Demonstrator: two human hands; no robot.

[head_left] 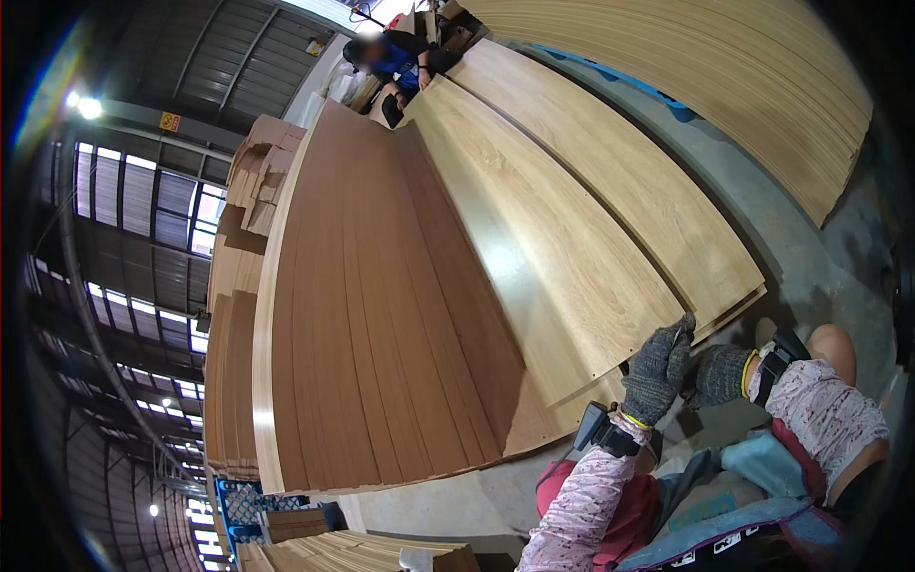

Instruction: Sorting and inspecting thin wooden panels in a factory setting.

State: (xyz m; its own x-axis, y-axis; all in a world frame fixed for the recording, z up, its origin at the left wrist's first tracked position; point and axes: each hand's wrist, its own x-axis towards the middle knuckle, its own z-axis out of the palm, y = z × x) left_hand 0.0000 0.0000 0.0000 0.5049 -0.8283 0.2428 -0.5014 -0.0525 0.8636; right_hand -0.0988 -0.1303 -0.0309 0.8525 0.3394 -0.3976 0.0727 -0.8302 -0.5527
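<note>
Under a metal roof, at left: tall stacks of brown cardboard [262,172]. Next, a broad pile topped with brown panels [353,315], marked by long seams. At the far end, a co-worker [396,67] in blue and black, leaning over the boards, a small dark object [392,112] just below.

In the middle, a long pale wood-grain panel [534,229], flat on the pile and stretching from far to near, with small dark dots, perhaps holes, along the near edge. To the right, across a dark gap, a second pale panel [620,162], roughly parallel. At the middle panel's near right corner, the left hand [656,372] in a grey knit glove — fingers together, any grip on the edge impossible to make out. Just beside, the right hand [720,375], gloved alike, fingers hidden, hold unclear. At far right, a big stack of pale boards [724,86] near a blue pallet [610,71].

Apparently mid-handling: both pale panels lying flat, brown surface exposed at left, amount left impossible to judge. No readable brands or labels — only a small yellow-orange sign [170,121] at far left, too small to read.
</note>
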